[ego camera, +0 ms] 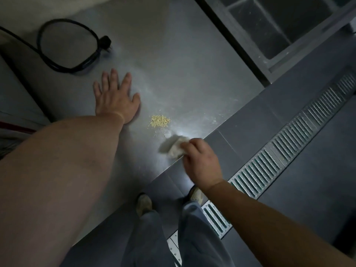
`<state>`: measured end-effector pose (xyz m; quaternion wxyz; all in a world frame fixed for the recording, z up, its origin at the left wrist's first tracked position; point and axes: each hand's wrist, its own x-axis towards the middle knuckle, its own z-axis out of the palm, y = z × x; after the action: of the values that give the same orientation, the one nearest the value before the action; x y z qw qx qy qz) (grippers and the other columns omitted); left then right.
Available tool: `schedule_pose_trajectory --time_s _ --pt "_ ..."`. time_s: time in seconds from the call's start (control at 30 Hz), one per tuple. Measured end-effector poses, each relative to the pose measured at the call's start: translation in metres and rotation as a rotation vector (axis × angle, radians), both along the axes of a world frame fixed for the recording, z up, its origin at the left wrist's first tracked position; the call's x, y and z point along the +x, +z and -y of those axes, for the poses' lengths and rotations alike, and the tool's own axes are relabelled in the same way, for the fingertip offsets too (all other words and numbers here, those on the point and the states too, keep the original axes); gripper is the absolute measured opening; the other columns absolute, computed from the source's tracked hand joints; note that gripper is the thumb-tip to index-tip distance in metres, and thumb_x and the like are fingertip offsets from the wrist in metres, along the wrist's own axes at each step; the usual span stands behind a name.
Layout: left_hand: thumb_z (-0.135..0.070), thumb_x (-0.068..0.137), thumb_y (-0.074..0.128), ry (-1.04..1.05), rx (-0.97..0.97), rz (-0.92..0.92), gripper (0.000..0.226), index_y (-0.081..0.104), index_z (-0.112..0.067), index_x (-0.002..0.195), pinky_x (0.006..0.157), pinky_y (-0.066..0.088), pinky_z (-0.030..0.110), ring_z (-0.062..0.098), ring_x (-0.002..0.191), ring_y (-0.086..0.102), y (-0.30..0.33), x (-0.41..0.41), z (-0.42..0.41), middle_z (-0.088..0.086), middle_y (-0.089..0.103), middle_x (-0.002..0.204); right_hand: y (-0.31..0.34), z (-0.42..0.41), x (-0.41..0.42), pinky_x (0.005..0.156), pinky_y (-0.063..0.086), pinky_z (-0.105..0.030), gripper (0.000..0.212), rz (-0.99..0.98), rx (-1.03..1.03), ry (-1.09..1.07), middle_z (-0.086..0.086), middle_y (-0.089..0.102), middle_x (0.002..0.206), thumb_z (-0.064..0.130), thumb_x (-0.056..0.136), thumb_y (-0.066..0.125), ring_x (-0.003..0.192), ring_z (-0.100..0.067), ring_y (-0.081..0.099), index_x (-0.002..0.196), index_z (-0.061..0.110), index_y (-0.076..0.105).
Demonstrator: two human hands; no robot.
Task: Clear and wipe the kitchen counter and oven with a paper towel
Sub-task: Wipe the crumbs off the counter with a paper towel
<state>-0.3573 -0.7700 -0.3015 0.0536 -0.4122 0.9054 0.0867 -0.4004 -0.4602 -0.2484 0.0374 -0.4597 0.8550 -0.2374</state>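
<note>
Head view: left hand (117, 97) flat, fingers spread on counter (183, 54); right hand (200, 160) gripping paper towel (176, 149) near edge. Risk: crumbs (159, 121) swept onto floor (289, 105).

Brushed steel counter (173, 74) filling mid-frame, smooth, dull sheen, bright glare near its lower edge. Crumpled white paper towel (175, 149) at that edge, soft and matt, pinched in right hand (200, 162). Pale yellow crumbs (159, 121) just above, grainy and dry. Black cord (63, 45) upper left, rubbery, matt. Dark floor tiles (269, 116) at right, smooth, slightly glossy. Slotted metal drain grate (289, 141) crossing them, shiny, studded with rivets. Grey cloth trousers (192, 237) at bottom, matt.
</note>
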Motion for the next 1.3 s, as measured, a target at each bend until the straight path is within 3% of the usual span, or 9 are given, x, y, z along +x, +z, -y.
schedule_pose_trajectory --time_s 0.17,0.33,0.6,0.7,0.9,1.03,1.17,1.23,1.3 --pt "-0.065 0.087 0.021 -0.003 -0.004 -0.001 0.074 0.011 -0.038 0.155 0.121 0.001 0.053 0.030 0.152 0.000 0.000 -0.001 0.000 0.006 0.005 0.167 0.011 -0.004 -0.031 0.071 0.048 -0.031 0.026 0.132 0.041 -0.388 -0.010 0.061 0.104 0.007 0.081 0.062 0.083 -0.032 0.062 0.105 0.011 0.071" --pt "-0.064 0.086 0.021 -0.004 -0.005 0.003 0.074 0.011 -0.037 0.155 0.121 0.001 0.053 0.030 0.152 0.000 0.001 -0.001 -0.001 0.007 0.005 0.167 0.004 0.017 -0.018 0.074 0.040 -0.031 0.027 0.317 0.165 -0.500 -0.009 0.055 0.113 0.012 0.086 0.058 0.092 -0.031 0.058 0.112 0.012 0.066" --pt "-0.064 0.086 0.023 0.004 -0.003 -0.003 0.073 0.013 -0.038 0.154 0.121 0.001 0.053 0.029 0.153 0.000 0.000 -0.001 -0.001 0.005 0.005 0.167 0.004 0.063 0.018 0.074 0.040 -0.030 0.027 0.599 0.143 -0.708 -0.005 0.060 0.109 0.015 0.084 0.053 0.096 -0.026 0.057 0.110 0.016 0.063" --pt "-0.064 0.087 0.023 0.003 -0.008 -0.004 0.073 0.013 -0.038 0.155 0.121 0.001 0.053 0.029 0.152 0.000 0.000 -0.001 -0.001 0.006 0.005 0.167 0.008 0.085 0.009 0.078 0.047 -0.029 0.029 0.738 0.121 -0.785 -0.004 0.067 0.103 0.019 0.084 0.055 0.096 -0.025 0.061 0.111 0.017 0.065" --pt "-0.065 0.087 0.022 0.004 -0.002 0.001 0.074 0.012 -0.038 0.155 0.121 0.000 0.053 0.029 0.152 0.000 -0.002 -0.001 0.000 0.006 0.006 0.167 0.010 0.112 -0.005 0.064 0.051 -0.028 0.018 1.017 -0.035 -0.945 -0.001 0.070 0.081 0.028 0.084 0.058 0.077 -0.025 0.066 0.092 0.017 0.069" --pt "-0.066 0.087 0.021 0.005 -0.006 0.021 0.074 0.011 -0.039 0.155 0.120 -0.001 0.052 0.029 0.153 0.000 -0.003 0.000 0.002 0.005 0.005 0.167 0.025 0.109 -0.022 0.053 0.037 -0.029 0.011 1.190 -0.190 -1.075 -0.002 0.055 0.060 0.019 0.074 0.061 0.056 -0.024 0.050 0.067 0.012 0.057" --pt "-0.067 0.087 0.017 -0.004 0.015 0.061 0.074 0.006 -0.040 0.155 0.121 -0.002 0.052 0.028 0.153 -0.004 -0.003 0.002 0.003 0.004 0.000 0.167 0.043 0.100 -0.040 0.060 0.041 -0.038 0.007 1.263 -0.127 -0.842 -0.014 0.054 0.071 0.010 0.073 0.061 0.066 -0.026 0.052 0.070 0.011 0.056" --pt "-0.068 0.089 0.018 -0.019 0.050 0.088 0.074 0.003 -0.041 0.155 0.121 -0.003 0.052 0.027 0.153 -0.007 0.002 0.001 0.004 0.003 -0.004 0.167 0.052 0.094 -0.051 0.061 0.048 -0.036 0.006 1.048 0.057 -0.624 -0.012 0.065 0.070 0.015 0.076 0.064 0.068 -0.031 0.063 0.072 0.012 0.061" --pt "-0.068 0.091 0.026 -0.049 0.121 0.130 0.073 0.001 -0.043 0.155 0.121 -0.002 0.051 0.025 0.153 -0.010 0.013 0.002 0.010 0.001 -0.008 0.167 0.064 0.087 -0.062 0.051 0.042 -0.023 0.011 0.784 0.225 -0.474 0.000 0.065 0.067 0.028 0.082 0.065 0.063 -0.019 0.064 0.078 0.018 0.065"
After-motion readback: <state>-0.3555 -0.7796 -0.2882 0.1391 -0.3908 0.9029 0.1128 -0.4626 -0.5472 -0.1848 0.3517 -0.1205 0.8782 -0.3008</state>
